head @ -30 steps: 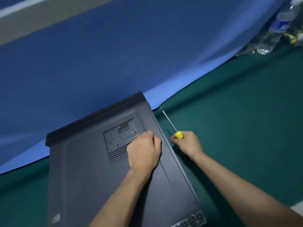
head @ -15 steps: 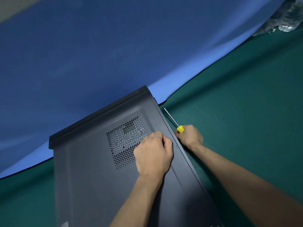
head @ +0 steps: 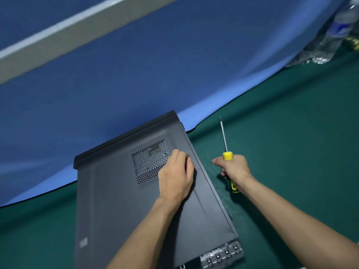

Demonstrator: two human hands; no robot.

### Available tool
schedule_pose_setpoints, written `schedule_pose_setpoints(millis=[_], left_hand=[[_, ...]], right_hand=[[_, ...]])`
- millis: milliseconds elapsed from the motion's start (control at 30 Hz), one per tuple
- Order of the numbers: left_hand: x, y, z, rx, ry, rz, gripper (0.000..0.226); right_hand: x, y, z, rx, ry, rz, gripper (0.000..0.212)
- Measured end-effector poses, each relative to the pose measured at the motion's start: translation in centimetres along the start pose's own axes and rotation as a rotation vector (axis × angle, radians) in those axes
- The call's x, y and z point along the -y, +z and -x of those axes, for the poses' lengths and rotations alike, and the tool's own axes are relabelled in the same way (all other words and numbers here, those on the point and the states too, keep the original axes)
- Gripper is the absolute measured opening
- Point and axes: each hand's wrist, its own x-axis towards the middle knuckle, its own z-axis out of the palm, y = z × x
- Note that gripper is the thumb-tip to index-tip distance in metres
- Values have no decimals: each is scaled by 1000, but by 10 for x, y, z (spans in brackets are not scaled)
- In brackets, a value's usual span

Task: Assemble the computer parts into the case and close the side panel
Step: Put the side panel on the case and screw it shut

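The black computer case [head: 120, 200] lies flat on the green table [head: 291, 142] with its side panel on top. A perforated vent [head: 148, 164] sits in the panel's far half. My left hand [head: 174, 179] rests on the panel just right of the vent, its fingers curled down against the metal and nothing visible in them. To the right of the case, off its edge, my right hand [head: 235, 167] grips a yellow-handled screwdriver [head: 227, 155]. The shaft points away from me, clear of the case.
A blue cloth [head: 136, 84] drapes behind the case and touches its far end. Plastic water bottles [head: 334, 35] stand at the far right corner. The case's front ports [head: 223, 255] face me at the bottom.
My right hand pulled the screwdriver away from the case's right edge and turned its shaft more upright. My left hand stayed on the panel by the vent.
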Motion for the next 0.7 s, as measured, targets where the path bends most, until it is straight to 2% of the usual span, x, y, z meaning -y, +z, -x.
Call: schedule_pose_setpoints(millis=[67, 200, 333, 433, 700], left_hand=[[-8, -8, 9, -6, -56, 88, 13], [-49, -38, 24, -83, -122, 288, 21], [-88, -67, 43, -108, -95, 442, 14], [-106, -79, 73, -153, -135, 410, 15], [-118, -107, 139, -188, -214, 441, 19]], right_hand=[[15, -13, 22, 23, -1, -157, 12], [38, -32, 76, 165, 120, -466, 18], [42, -44, 128, 352, 192, -531, 14], [37, -51, 161, 443, 260, -576, 9], [22, -50, 220, 562, 338, -596, 8]])
